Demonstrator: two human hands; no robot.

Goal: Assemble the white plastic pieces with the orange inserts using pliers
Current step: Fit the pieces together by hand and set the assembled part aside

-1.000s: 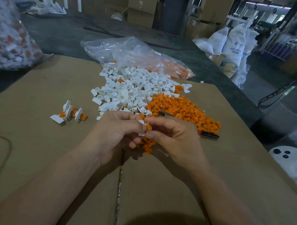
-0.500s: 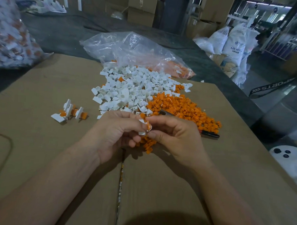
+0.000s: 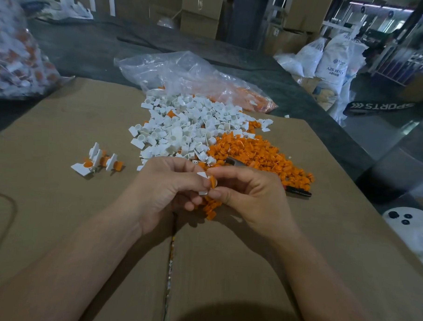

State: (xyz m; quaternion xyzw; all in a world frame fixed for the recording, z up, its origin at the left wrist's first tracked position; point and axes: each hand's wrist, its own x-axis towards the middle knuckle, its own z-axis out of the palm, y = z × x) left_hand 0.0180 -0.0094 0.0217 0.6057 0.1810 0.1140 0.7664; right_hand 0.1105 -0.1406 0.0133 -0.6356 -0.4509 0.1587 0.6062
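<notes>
Head view: both hands meet over the near edge of the parts, above the cardboard sheet (image 3: 61,129). The left hand (image 3: 165,190) pinches a white piece (image 3: 202,192) between thumb and curled fingers. Its flat plate stands roughly upright in the picture, with 2 white corners showing, 1 above the other. The right hand (image 3: 250,196) pinches an orange insert (image 3: 213,181) with thumb and forefinger against the plate's right face, so the insert points left into the piece.

Just beyond the hands lie a pile of white pieces (image 3: 187,130) and, to its right, a pile of orange inserts (image 3: 254,155). The pliers (image 3: 297,191) lie flat, half buried under the orange pile, with the long axis slanting from far-left to near-right and the dark handles toward the right. A few assembled pieces (image 3: 96,160) sit well apart on the left. A clear plastic bag (image 3: 185,74) lies behind the piles.
</notes>
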